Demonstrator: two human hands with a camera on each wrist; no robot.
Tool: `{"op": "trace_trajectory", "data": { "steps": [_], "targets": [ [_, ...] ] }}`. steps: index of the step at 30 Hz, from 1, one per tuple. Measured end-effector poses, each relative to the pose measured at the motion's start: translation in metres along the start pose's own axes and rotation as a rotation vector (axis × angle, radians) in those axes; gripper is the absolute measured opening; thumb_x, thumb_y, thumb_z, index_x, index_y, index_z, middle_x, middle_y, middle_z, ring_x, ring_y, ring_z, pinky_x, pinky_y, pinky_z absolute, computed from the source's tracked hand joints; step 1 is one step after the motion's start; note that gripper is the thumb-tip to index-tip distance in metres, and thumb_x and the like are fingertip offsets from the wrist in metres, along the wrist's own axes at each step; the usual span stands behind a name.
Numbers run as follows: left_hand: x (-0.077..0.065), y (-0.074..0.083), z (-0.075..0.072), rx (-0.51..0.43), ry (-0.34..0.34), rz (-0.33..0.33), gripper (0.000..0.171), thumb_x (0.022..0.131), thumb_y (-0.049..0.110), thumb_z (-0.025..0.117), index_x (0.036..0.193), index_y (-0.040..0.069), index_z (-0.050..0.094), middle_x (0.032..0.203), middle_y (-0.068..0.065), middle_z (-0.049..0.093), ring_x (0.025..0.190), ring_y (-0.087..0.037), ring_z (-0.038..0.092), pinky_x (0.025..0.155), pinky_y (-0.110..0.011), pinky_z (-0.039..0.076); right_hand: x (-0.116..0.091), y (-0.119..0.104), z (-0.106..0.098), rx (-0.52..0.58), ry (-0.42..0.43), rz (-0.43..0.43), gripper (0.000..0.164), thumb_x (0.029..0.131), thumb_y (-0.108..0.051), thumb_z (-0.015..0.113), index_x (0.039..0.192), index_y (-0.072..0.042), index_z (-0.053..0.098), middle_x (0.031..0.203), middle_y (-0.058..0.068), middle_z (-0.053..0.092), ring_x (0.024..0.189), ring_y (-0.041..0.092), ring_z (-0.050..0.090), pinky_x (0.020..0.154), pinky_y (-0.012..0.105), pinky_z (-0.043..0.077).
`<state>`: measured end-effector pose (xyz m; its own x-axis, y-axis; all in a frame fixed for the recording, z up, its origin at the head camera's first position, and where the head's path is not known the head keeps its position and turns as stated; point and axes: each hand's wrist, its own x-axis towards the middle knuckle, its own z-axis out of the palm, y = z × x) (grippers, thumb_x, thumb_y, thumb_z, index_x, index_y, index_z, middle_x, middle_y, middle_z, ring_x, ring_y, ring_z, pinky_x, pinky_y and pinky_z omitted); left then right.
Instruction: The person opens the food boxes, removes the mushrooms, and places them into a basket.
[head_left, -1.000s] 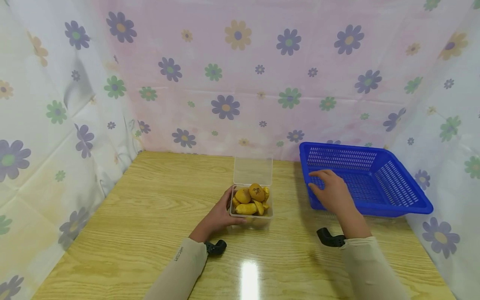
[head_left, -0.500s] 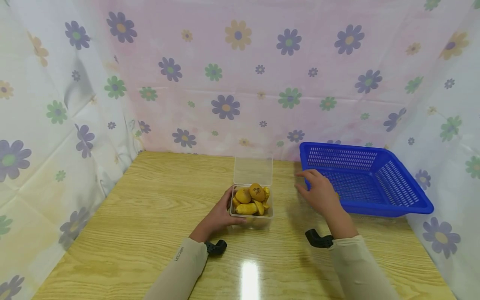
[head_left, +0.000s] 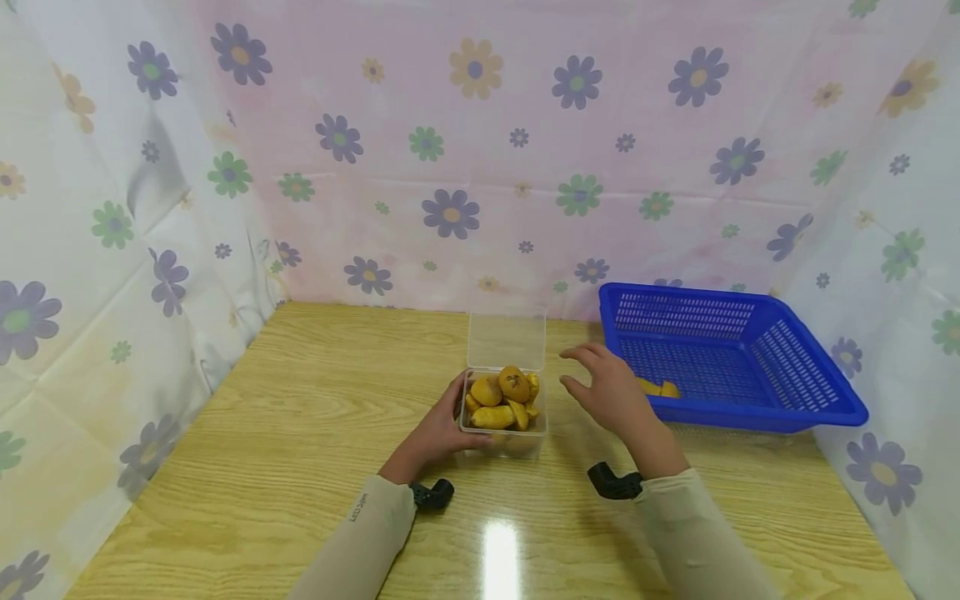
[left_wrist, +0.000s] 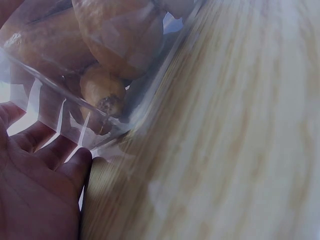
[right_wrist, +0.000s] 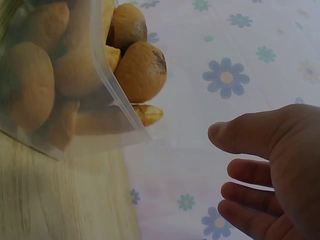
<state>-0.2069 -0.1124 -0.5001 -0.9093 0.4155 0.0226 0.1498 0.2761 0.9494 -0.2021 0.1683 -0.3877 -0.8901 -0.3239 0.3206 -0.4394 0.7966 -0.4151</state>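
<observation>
Beige-sleeved, the left hand (head_left: 441, 425) grips the left side of a clear plastic box (head_left: 525, 434); the right hand (head_left: 613, 393), thumb apart from fingers, hovers near its right side. Yellow mushrooms (head_left: 492, 417) crowd the box on the wooden table (head_left: 322, 383); yellow pieces (head_left: 669, 389) lie in a blue basket (head_left: 757, 414).
</observation>
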Motion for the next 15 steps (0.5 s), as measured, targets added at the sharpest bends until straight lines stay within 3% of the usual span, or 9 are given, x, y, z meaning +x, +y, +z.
{"op": "trace_trajectory", "data": {
  "steps": [6, 15],
  "targets": [
    [0.001, 0.001, 0.0, 0.012, 0.021, 0.006, 0.117, 0.074, 0.035, 0.085, 0.157, 0.03, 0.003, 0.161, -0.002, 0.02, 0.15, -0.024, 0.017, 0.121, -0.05, 0.019, 0.004, -0.007, 0.007, 0.004, -0.015, -0.022, 0.037, 0.09, -0.02, 0.07, 0.125, -0.011, 0.064, 0.127, 0.015, 0.059, 0.109, 0.036, 0.061, 0.09, 0.053, 0.052],
    [-0.001, 0.0, 0.001, 0.001, 0.011, 0.024, 0.118, 0.075, 0.033, 0.085, 0.158, 0.022, 0.001, 0.159, 0.001, 0.024, 0.149, -0.022, 0.021, 0.12, -0.05, 0.019, 0.008, -0.018, 0.019, 0.017, -0.044, -0.064, 0.042, 0.088, -0.02, 0.073, 0.127, -0.012, 0.063, 0.13, 0.014, 0.059, 0.118, 0.035, 0.057, 0.096, 0.051, 0.05]
  ]
}}
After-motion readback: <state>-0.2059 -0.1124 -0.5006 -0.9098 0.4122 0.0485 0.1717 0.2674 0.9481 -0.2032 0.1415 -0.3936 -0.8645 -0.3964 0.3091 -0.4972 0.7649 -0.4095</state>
